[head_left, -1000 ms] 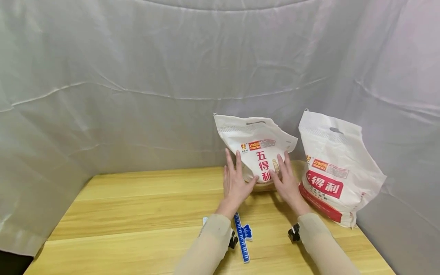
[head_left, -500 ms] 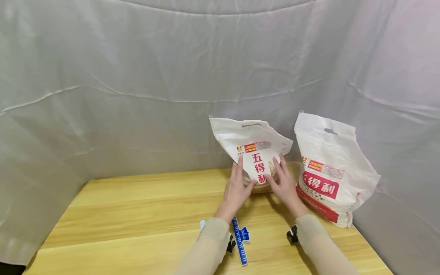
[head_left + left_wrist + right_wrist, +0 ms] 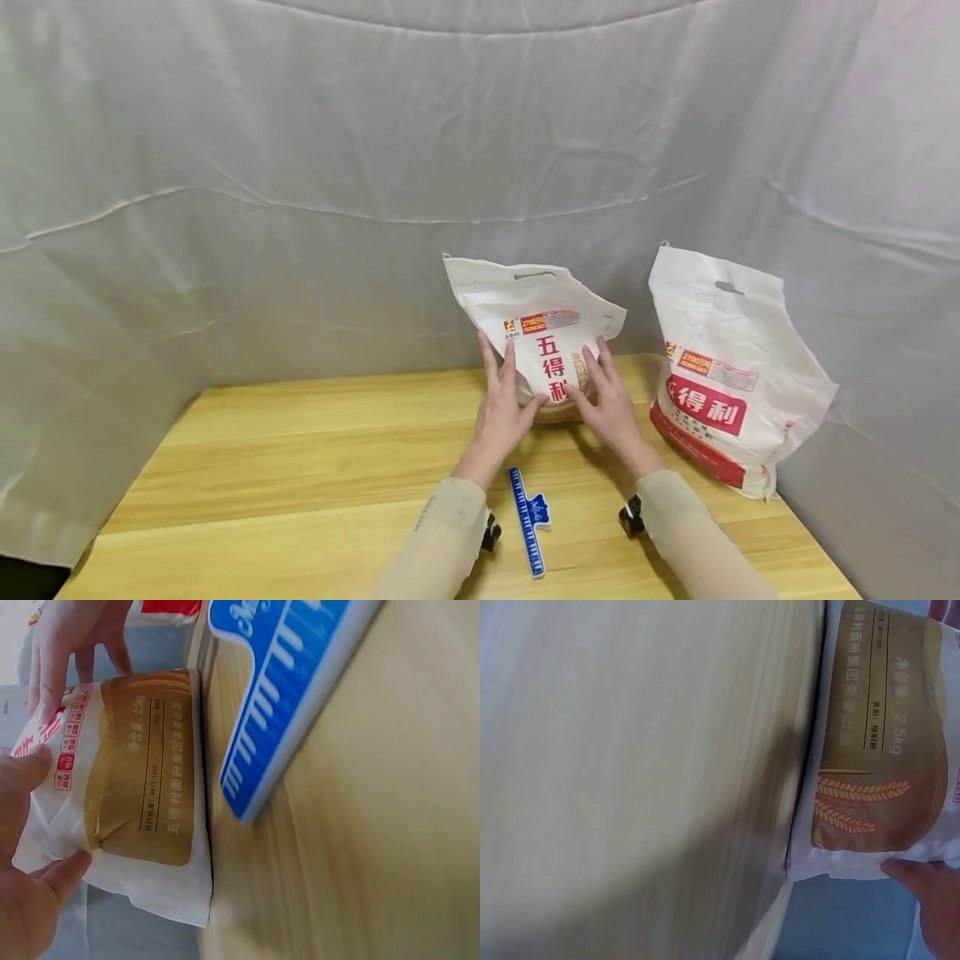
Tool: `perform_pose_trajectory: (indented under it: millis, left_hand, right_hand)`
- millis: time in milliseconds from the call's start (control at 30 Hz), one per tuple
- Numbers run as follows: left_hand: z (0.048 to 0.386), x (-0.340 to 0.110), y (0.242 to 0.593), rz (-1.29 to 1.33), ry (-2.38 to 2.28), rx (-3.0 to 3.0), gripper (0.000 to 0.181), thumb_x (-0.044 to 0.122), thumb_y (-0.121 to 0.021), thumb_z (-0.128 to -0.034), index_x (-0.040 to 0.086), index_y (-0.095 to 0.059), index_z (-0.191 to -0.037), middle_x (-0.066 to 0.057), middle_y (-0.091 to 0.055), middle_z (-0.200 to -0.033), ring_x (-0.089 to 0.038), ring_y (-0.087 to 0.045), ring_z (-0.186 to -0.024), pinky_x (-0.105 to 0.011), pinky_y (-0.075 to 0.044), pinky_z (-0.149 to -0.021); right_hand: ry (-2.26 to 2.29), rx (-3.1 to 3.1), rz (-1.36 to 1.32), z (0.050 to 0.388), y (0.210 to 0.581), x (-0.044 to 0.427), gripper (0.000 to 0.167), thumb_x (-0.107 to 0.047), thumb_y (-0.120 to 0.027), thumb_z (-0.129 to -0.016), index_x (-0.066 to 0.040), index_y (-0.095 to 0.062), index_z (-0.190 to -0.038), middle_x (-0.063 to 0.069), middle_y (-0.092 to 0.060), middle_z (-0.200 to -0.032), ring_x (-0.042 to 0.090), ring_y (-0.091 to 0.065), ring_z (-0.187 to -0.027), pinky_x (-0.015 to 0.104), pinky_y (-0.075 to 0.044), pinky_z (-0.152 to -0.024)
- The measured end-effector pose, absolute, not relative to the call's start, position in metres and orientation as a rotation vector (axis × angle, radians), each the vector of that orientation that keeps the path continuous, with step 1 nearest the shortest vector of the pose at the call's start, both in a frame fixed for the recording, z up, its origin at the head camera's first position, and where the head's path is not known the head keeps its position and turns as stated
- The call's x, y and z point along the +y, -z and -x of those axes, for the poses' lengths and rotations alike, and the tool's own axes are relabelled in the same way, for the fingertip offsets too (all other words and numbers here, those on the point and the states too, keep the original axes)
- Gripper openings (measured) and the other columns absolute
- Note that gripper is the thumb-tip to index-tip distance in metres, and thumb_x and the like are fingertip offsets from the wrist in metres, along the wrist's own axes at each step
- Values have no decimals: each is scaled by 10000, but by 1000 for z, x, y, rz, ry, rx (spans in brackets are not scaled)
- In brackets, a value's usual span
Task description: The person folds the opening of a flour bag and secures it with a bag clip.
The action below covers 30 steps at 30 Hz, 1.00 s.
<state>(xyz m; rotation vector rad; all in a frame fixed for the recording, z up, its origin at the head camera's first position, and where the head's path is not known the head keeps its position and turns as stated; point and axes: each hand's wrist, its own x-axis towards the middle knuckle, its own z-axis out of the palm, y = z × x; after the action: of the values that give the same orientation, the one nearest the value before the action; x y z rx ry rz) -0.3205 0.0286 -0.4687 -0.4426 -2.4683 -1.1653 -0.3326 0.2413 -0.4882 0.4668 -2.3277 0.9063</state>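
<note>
A white flour bag (image 3: 534,300) with red lettering leans at the back of the table, its top slumped to one side. My left hand (image 3: 501,417) rests on its left side, fingers extended and thumb on the front. On the other side my right hand (image 3: 611,412) presses with fingers spread and thumb toward the middle. The brown lower panel of the flour bag (image 3: 146,772) shows in the left wrist view, with its base against the tabletop. In the right wrist view, the right hand's thumb (image 3: 907,874) touches the bag's edge.
A second, fuller flour bag (image 3: 738,350) with a red band stands to the right. A blue clip (image 3: 528,525) patterned with piano keys lies on the wooden table (image 3: 300,450) between my forearms. Grey cloth (image 3: 322,208) hangs behind and at both sides.
The flour bag between my hands has shifted slightly left, away from the second bag, and both hands have moved with it. My left sleeve now lies farther from the clip.
</note>
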Motion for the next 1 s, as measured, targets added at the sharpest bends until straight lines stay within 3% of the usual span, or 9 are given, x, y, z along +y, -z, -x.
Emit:
perform_pose_trajectory:
  millis: [133,433,667,867,1000]
  left_hand:
    - [321,14,468,421,1163,-2469,1155,311,-834,-882,253,0,-1678,-100,285,-1700,-432,-428,-1444,-317,-610,-801]
    - [321,-21,465,394,1161,-2469,1160,280,-845,-873,245,-14,-1681,-68,306,-1695,-451,-422,-1441,-309,-605,-751]
    - [323,-45,463,414,1152,-2480,1137,248,-839,-886,203,-31,-1685,-107,305,-1690,-465,-323,-1493,-433,-594,-927]
    - [328,-68,464,410,1117,-2490,1127,260,-842,-885,222,-52,-1687,-112,293,-1695,-475,-382,-1459,-441,-597,-916]
    - [327,-82,466,380,1115,-2493,1135,260,-850,-877,227,-56,-1687,-137,265,-1703,-484,-445,-1413,-410,-611,-827]
  right_hand:
    - [-907,-2345,-507,333,487,228,820,-188,-766,-923,-21,-338,-1603,197,-121,-1723,542,-319,-1470,709,-360,-1109]
    - [-914,-2312,-617,335,483,199,825,-162,-804,-892,12,-377,-1576,237,-161,-1704,534,-334,-1465,672,-366,-1127]
    - [-890,-2282,-691,342,482,180,798,-148,-803,-875,37,-413,-1546,286,-195,-1676,596,-385,-1391,725,-383,-1073]
    - [-929,-2289,-732,344,478,162,777,-135,-814,-874,51,-436,-1527,295,-195,-1670,596,-322,-1431,747,-320,-1115]
    - [-974,-2347,-741,344,474,148,758,-144,-803,-898,46,-432,-1531,265,-181,-1685,592,-335,-1422,715,-339,-1126]
